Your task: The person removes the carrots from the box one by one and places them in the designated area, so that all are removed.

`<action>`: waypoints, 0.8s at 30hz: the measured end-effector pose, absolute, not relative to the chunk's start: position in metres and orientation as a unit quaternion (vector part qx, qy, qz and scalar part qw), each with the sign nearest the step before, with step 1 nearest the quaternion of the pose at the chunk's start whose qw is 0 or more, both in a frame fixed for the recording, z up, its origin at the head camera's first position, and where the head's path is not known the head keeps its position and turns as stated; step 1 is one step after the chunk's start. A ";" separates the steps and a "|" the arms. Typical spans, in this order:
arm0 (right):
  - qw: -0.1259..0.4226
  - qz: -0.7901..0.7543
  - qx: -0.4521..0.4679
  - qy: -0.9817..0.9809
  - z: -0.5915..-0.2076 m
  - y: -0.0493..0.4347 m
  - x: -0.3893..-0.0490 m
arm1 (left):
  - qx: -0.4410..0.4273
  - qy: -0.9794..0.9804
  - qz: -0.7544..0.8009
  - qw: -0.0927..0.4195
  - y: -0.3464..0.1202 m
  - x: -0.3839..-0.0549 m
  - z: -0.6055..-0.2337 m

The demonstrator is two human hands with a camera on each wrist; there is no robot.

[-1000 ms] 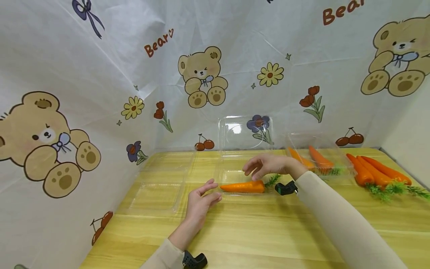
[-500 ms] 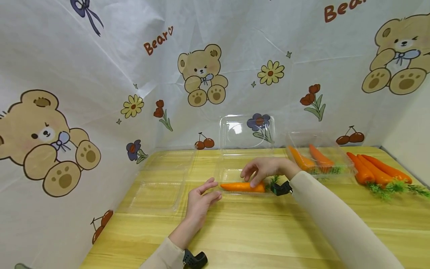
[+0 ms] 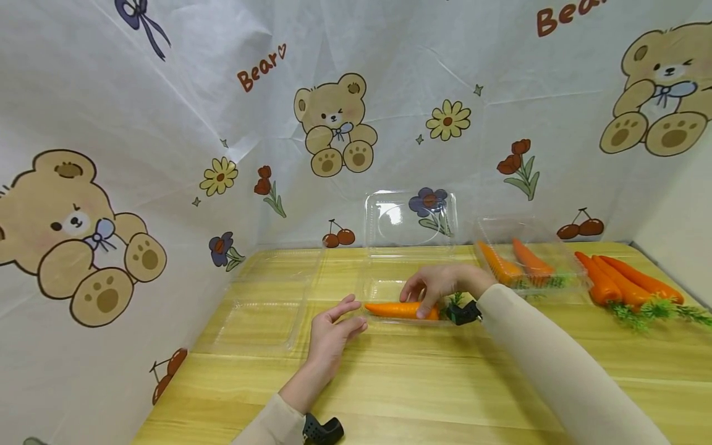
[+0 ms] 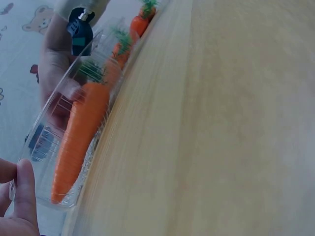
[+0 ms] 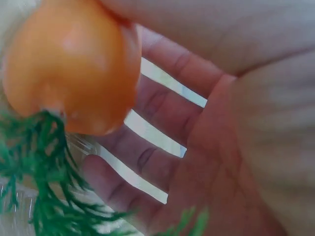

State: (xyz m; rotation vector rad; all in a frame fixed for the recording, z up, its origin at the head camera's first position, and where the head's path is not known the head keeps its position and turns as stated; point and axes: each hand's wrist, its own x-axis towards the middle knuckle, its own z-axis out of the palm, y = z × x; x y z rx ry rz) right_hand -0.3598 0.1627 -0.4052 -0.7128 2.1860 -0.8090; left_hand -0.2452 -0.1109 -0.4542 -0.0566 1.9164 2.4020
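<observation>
An orange carrot [image 3: 389, 309] with a green leafy top lies in a clear plastic container [image 3: 384, 290], its tip to the left. My right hand [image 3: 447, 281] grips the carrot's thick end, thumb on the near side and fingers behind. In the right wrist view the carrot's rounded end [image 5: 74, 69] sits between thumb and fingers, with green leaves [image 5: 42, 167] below. My left hand [image 3: 328, 337] pinches the container's left edge. The left wrist view shows the left thumb [image 4: 25, 194] against that rim. The container's hinged lid [image 3: 408, 222] stands raised behind.
At the left lies another open clear container [image 3: 258, 327]. A third container [image 3: 567, 281], to the right, holds 2 carrots [image 3: 533, 261]. Several loose carrots [image 3: 625, 284] lie at the far right. A patterned cloth [image 3: 334, 37] hangs behind the wooden table [image 3: 423, 389].
My right hand has come down and left onto the carrot and now grips its thick end. The carrot stays in nearly the same place. My left hand has hardly moved.
</observation>
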 end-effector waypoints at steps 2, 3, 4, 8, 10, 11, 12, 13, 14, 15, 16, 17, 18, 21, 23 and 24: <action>0.346 -0.304 -0.270 0.845 -0.404 0.162 -0.358 | -0.017 0.623 0.781 0.034 -0.111 -0.245 -0.454; 0.346 -0.301 -0.269 0.847 -0.403 0.161 -0.358 | -0.016 0.623 0.781 0.034 -0.111 -0.245 -0.454; 0.345 -0.299 -0.267 0.849 -0.402 0.161 -0.357 | -0.016 0.623 0.781 0.034 -0.111 -0.245 -0.454; 0.345 -0.296 -0.263 0.851 -0.400 0.160 -0.355 | -0.013 0.625 0.780 0.035 -0.112 -0.245 -0.455; 0.346 -0.296 -0.264 0.850 -0.399 0.158 -0.354 | -0.014 0.624 0.780 0.036 -0.112 -0.245 -0.455; 0.348 -0.297 -0.264 0.849 -0.398 0.158 -0.354 | -0.015 0.624 0.780 0.035 -0.112 -0.245 -0.455; 0.349 -0.298 -0.263 0.848 -0.398 0.157 -0.353 | -0.016 0.624 0.780 0.035 -0.112 -0.246 -0.456; 0.351 -0.300 -0.262 0.848 -0.397 0.157 -0.353 | -0.017 0.624 0.780 0.035 -0.111 -0.246 -0.456; 0.352 -0.301 -0.260 0.847 -0.396 0.156 -0.353 | -0.018 0.624 0.781 0.035 -0.111 -0.246 -0.455; 0.353 -0.303 -0.259 0.847 -0.396 0.156 -0.354 | -0.019 0.623 0.781 0.034 -0.111 -0.246 -0.455; 0.354 -0.305 -0.257 0.846 -0.397 0.156 -0.354 | -0.019 0.624 0.781 0.034 -0.111 -0.246 -0.455; 0.353 -0.306 -0.256 0.846 -0.397 0.156 -0.355 | -0.019 0.624 0.781 0.033 -0.111 -0.246 -0.455; 0.351 -0.306 -0.256 0.847 -0.397 0.157 -0.355 | -0.019 0.624 0.781 0.034 -0.111 -0.246 -0.455; 0.343 -0.304 -0.258 0.850 -0.398 0.158 -0.357 | -0.018 0.623 0.781 0.032 -0.111 -0.246 -0.455; 0.336 -0.305 -0.261 0.852 -0.398 0.158 -0.357 | -0.018 0.622 0.782 0.032 -0.111 -0.246 -0.455; 0.335 -0.306 -0.261 0.852 -0.397 0.159 -0.357 | -0.019 0.621 0.783 0.032 -0.111 -0.246 -0.456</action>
